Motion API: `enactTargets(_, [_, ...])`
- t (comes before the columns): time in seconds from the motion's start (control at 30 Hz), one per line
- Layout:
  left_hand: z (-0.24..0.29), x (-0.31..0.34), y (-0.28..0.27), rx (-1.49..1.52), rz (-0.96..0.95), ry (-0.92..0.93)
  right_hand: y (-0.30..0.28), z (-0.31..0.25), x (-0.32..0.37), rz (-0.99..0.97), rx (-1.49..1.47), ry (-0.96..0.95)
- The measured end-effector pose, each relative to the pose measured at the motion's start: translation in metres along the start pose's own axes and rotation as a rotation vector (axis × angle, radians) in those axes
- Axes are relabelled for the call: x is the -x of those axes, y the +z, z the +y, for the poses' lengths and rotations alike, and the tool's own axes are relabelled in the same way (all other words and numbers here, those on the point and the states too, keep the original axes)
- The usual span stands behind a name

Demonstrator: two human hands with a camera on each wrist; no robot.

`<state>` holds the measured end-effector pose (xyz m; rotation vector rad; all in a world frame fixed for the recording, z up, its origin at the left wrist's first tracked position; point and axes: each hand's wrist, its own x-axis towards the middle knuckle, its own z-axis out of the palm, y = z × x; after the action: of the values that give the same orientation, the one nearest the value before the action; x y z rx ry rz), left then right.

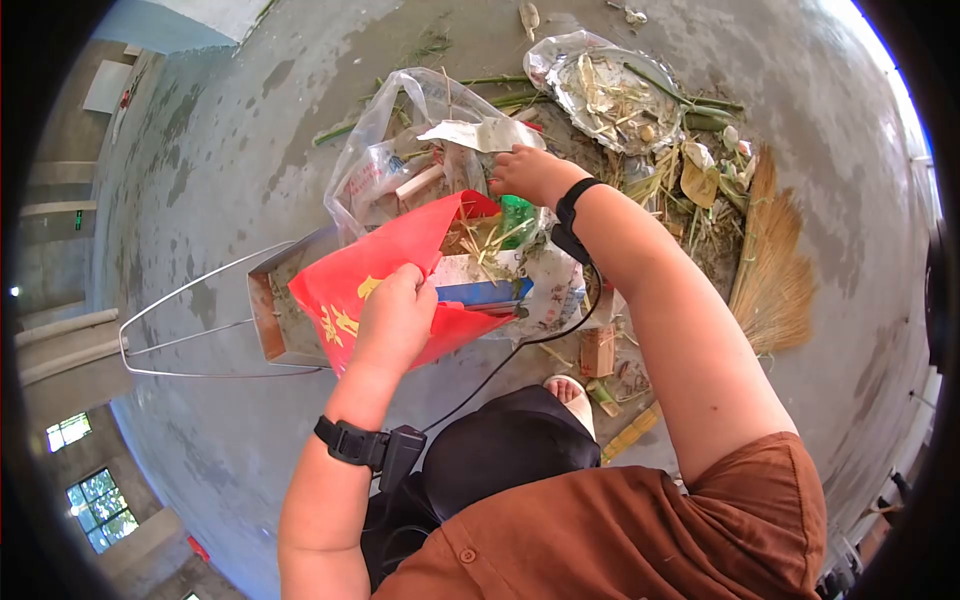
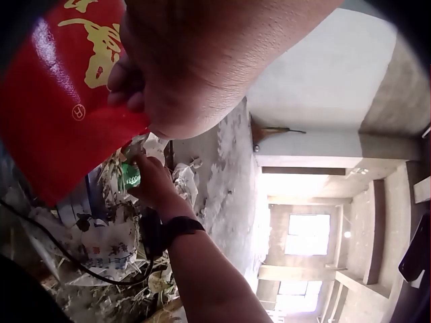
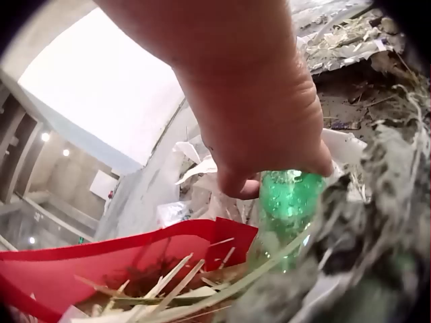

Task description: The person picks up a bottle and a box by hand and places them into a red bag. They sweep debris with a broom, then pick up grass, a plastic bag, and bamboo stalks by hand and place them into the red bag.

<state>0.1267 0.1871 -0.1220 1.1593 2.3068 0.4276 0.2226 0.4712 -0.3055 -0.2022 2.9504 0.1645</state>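
My left hand (image 1: pixel 397 312) grips the edge of a red bag (image 1: pixel 385 275) with yellow characters; its fingers also show against the bag (image 2: pixel 57 101) in the left wrist view. The bag's mouth faces right, with straw and a blue-and-white box (image 1: pixel 487 292) at it. Beyond the mouth, my right hand (image 1: pixel 525 175) holds a green bottle (image 1: pixel 517 222). In the right wrist view, fingers of that hand (image 3: pixel 262 128) lie on both sides of the green bottle (image 3: pixel 289 195); the far side of the grip is hidden. A torn white sheet (image 1: pixel 485 134) lies by the fingertips.
A metal dustpan (image 1: pixel 268 315) with a wire handle lies under the bag. Clear plastic (image 1: pixel 350 190), a foil tray (image 1: pixel 615 105) of scraps, green stalks and a straw broom (image 1: pixel 775 265) lie beyond and to the right. A dark cable (image 1: pixel 500 365) hangs between the wrists.
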Motion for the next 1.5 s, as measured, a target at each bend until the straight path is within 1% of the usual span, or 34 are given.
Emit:
enactTargets(0.17, [0.001,0.001,0.003,-0.011,-0.003,0.021,-0.028,0.0,0.013,0.058,-0.086,0.059])
enactTargets(0.23, [0.004,0.001,0.004,-0.003,0.005,-0.012,-0.042,-0.007,0.01,0.077,-0.114,0.091])
enactTargets(0.3, [0.007,0.001,0.005,-0.018,0.024,-0.022,-0.06,-0.027,-0.003,0.016,-0.194,0.112])
enactTargets(0.33, [0.008,0.001,0.005,-0.039,0.045,-0.04,-0.07,-0.038,-0.01,0.015,-0.19,0.117])
enactTargets(0.37, [0.008,0.002,0.005,-0.038,0.047,-0.036,-0.079,-0.052,-0.016,-0.026,-0.2,0.102])
enactTargets(0.4, [0.008,0.002,0.005,-0.051,0.082,-0.026,-0.088,-0.064,-0.022,-0.068,-0.208,0.086])
enactTargets(0.43, [0.008,0.003,0.005,-0.063,0.118,-0.017,-0.094,-0.074,-0.026,-0.067,-0.204,0.087])
enactTargets(0.5, [0.003,0.007,0.002,-0.043,0.128,-0.023,-0.104,-0.093,-0.03,-0.033,-0.403,0.104])
enactTargets(0.53, [0.0,0.008,-0.002,-0.023,0.137,-0.033,-0.105,-0.103,-0.033,-0.032,-0.4,0.105])
enactTargets(0.6, [-0.006,0.009,-0.003,-0.006,0.146,-0.031,-0.103,-0.12,-0.038,0.038,-0.571,0.188])
enactTargets(0.7, [-0.006,0.011,-0.001,0.006,0.156,-0.017,-0.095,-0.13,-0.045,0.056,-0.491,0.142])
enactTargets(0.73, [-0.004,0.012,0.0,0.003,0.157,-0.002,-0.105,-0.131,-0.044,0.045,-0.615,0.246])
enactTargets(0.77, [-0.001,0.011,-0.001,0.006,0.158,0.001,-0.098,-0.133,-0.053,0.044,-0.611,0.248])
enactTargets(0.83, [0.004,0.011,-0.006,0.0,0.115,-0.073,-0.09,-0.139,-0.068,-0.054,-0.771,0.291])
enactTargets(0.87, [0.0,0.014,-0.005,0.0,0.113,-0.081,-0.081,-0.136,-0.069,-0.025,-0.879,0.197])
enactTargets(0.9, [-0.006,0.014,-0.003,0.005,0.15,-0.043,-0.079,-0.125,-0.061,-0.027,-0.879,0.192])
enactTargets(0.93, [-0.009,0.013,-0.004,0.008,0.19,0.0,-0.074,-0.108,-0.05,0.1,-0.927,0.064])
enactTargets(0.97, [-0.01,0.013,-0.006,0.008,0.197,0.0,-0.072,-0.087,-0.039,0.23,-0.966,-0.069])
enactTargets(1.03, [-0.009,0.015,-0.008,0.018,0.17,-0.048,-0.108,-0.033,-0.006,-0.048,-1.188,0.284])
enactTargets(1.07, [-0.008,0.016,-0.008,0.02,0.171,-0.051,-0.087,-0.011,0.004,0.111,-1.181,0.465])
enactTargets(1.1, [-0.007,0.017,-0.007,0.019,0.169,-0.04,-0.077,0.007,0.01,0.09,-0.939,0.759])
enactTargets(1.17, [-0.001,0.016,-0.006,0.018,0.167,-0.026,-0.018,0.038,0.022,-0.083,-0.772,1.106])
enactTargets(1.23, [0.006,0.017,-0.007,0.039,0.141,-0.055,0.022,0.041,0.041,-0.122,-0.812,1.079])
enactTargets(1.27, [0.007,0.017,-0.008,0.035,0.143,-0.057,0.032,0.038,0.039,-0.179,-0.913,1.155])
enactTargets(1.3, [0.008,0.016,-0.01,0.057,0.121,-0.078,0.042,0.037,0.034,-0.178,-0.918,1.151])
enactTargets(1.37, [0.007,0.016,-0.009,0.077,0.1,-0.101,0.06,0.035,0.025,-0.243,-1.147,1.208])
enactTargets(1.4, [0.003,0.015,-0.008,0.044,0.124,-0.052,0.059,0.035,0.022,-0.268,-1.054,1.09])
enactTargets(1.43, [0.001,0.014,-0.007,0.011,0.146,-0.002,0.059,0.032,0.024,-0.267,-1.057,1.092])
enactTargets(1.5, [0.001,0.011,-0.007,0.003,0.145,-0.021,0.05,0.017,0.036,0.192,-1.39,1.214])
